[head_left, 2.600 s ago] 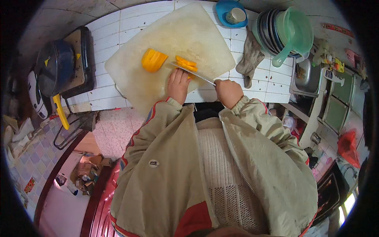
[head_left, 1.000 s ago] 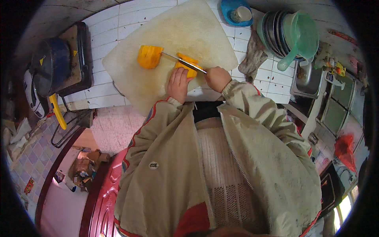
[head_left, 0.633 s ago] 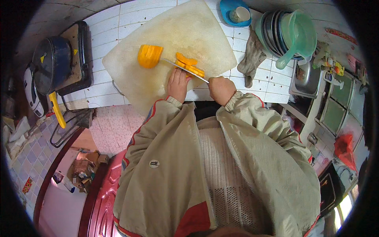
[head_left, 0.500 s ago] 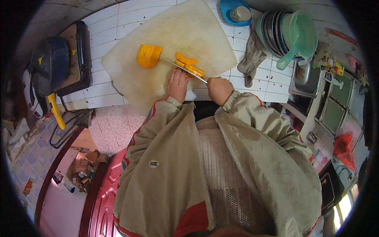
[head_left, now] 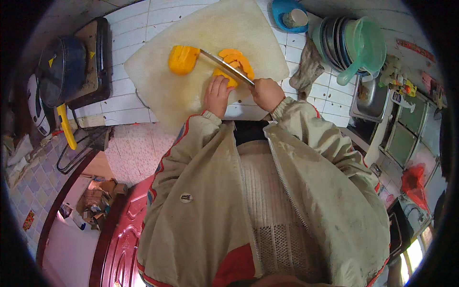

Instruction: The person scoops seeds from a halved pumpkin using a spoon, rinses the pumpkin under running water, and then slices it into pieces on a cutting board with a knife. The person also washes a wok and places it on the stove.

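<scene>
In my right hand [head_left: 268, 94] is the handle of a kitchen knife [head_left: 225, 65], its long blade slanting up and left across the cutting board [head_left: 167, 93]. My left hand [head_left: 218, 94] grips a small orange pumpkin piece [head_left: 226, 79] on the near side of the blade, fingertips close to the metal. Beyond the blade lie several curved pumpkin slices [head_left: 243, 59], partly overlapping. A larger pumpkin chunk [head_left: 182, 60] rests farther left, by the knife's tip. What the fingers cover of the held piece is hidden.
White tiles [head_left: 125, 112] surround the board. At the left, a dark pot with a yellow handle [head_left: 66, 126] sits on a stove. Right of the board are a grey cloth-like thing [head_left: 306, 71], stacked basins with a green ladle [head_left: 356, 67], and a sink [head_left: 370, 98]. A blue dish [head_left: 277, 19] holds a cup.
The knife has shifted away from me. The slices now lie spread beyond its blade, and my left hand, slightly farther forward, holds a piece on the near side.
</scene>
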`<control>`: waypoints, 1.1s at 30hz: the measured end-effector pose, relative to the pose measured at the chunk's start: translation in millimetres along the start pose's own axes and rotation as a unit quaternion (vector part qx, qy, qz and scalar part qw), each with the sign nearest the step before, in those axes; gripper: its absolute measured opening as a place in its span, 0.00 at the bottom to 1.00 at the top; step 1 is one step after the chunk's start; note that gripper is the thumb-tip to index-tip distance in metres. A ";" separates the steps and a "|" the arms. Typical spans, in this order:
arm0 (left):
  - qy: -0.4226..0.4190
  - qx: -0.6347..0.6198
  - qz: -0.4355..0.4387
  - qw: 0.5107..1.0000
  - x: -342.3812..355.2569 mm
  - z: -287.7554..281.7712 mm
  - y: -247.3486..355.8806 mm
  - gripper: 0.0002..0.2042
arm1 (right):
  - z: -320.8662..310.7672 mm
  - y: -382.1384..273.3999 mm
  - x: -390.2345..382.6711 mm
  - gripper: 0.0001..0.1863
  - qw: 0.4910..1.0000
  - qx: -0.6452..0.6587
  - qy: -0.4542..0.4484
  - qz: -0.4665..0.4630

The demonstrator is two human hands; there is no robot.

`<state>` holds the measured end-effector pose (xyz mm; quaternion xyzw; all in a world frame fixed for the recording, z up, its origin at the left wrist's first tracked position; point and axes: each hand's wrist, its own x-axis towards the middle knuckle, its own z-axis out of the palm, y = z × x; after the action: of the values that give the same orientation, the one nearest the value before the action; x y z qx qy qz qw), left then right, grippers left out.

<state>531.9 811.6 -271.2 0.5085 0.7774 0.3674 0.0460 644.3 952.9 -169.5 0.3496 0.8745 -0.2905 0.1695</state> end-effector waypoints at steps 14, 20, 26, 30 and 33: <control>-0.016 0.011 0.029 0.999 -8.1 1.6 -6.2 0.17 | 31.0 -13.7 2.6 0.07 0.995 -0.074 -0.060 0.040; -0.013 -0.021 0.011 1.000 -8.3 -1.9 -7.8 0.18 | 39.3 12.8 17.0 0.14 0.999 -0.029 0.003 -0.033; -0.020 0.023 -0.012 0.999 -8.3 -3.3 -6.0 0.16 | 2.8 -19.0 -20.4 0.08 0.999 -0.043 -0.025 0.012; -0.030 0.027 -0.006 0.999 -10.1 -5.2 -7.8 0.17 | 0.3 -24.6 -27.4 0.08 0.994 -0.068 -0.066 0.053; -0.017 0.031 -0.007 0.999 -12.4 -5.8 -6.4 0.17 | -2.5 -27.7 -25.5 0.10 0.993 -0.067 -0.089 0.042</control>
<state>530.5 796.9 -274.7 0.5101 0.7912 0.3343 0.0459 642.2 925.1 -144.1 0.3469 0.8578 -0.2533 0.2821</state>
